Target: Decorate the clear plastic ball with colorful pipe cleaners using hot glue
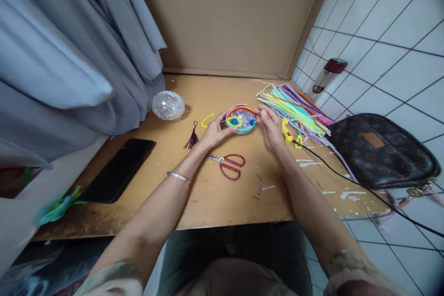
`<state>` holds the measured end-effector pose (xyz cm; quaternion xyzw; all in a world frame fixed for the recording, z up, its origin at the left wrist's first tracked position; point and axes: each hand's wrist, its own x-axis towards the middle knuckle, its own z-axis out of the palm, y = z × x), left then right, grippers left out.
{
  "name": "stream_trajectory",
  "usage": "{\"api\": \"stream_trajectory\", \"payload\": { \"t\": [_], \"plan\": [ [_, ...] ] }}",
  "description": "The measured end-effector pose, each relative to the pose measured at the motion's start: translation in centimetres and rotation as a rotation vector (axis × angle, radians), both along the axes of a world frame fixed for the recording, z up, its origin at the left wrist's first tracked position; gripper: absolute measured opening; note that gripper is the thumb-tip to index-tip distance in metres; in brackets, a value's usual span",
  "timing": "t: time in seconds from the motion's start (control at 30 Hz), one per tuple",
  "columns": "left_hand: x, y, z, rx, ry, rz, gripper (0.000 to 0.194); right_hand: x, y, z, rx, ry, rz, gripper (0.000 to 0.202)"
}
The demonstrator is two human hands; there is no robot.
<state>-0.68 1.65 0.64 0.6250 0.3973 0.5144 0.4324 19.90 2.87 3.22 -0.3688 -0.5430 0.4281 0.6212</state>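
A clear ball point(242, 125) with red, yellow and light blue strips and two blue spots is held above the middle of the wooden table point(222, 208). My left hand point(219, 130) grips its left side, thumb near a yellow ring. At its right edge, my right hand point(270, 126) has bent fingers close to the rim; whether they pinch anything is too small to tell. Red-handled scissors point(233, 166) lie nearer to me. A dark tassel point(192, 138) and a bent yellow strip point(207, 120) are left of my left hand.
Colourful pipe cleaners point(294, 106) and a yellow glue gun point(287, 131) with a black cord lie right, beside a brown bag point(381, 150). Another clear ball point(168, 105) and a black phone point(120, 171) are left. A bottle point(322, 81) stands behind.
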Motion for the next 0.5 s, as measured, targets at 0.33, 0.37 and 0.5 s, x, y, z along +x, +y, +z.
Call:
{"api": "stream_trajectory", "payload": {
  "t": [0.33,0.37,0.5],
  "plan": [
    [0.21,-0.14,-0.26,-0.017,-0.017,-0.021,0.092,-0.10,0.02,-0.10,0.023,0.019,-0.021,0.059],
    [0.24,-0.21,-0.22,-0.027,-0.010,-0.015,0.095,-0.08,0.02,-0.11,0.020,0.026,-0.023,0.059],
    [0.33,-0.31,-0.31,-0.017,0.005,0.004,0.101,-0.06,0.04,-0.16,0.018,0.022,-0.035,0.058]
  ]
}}
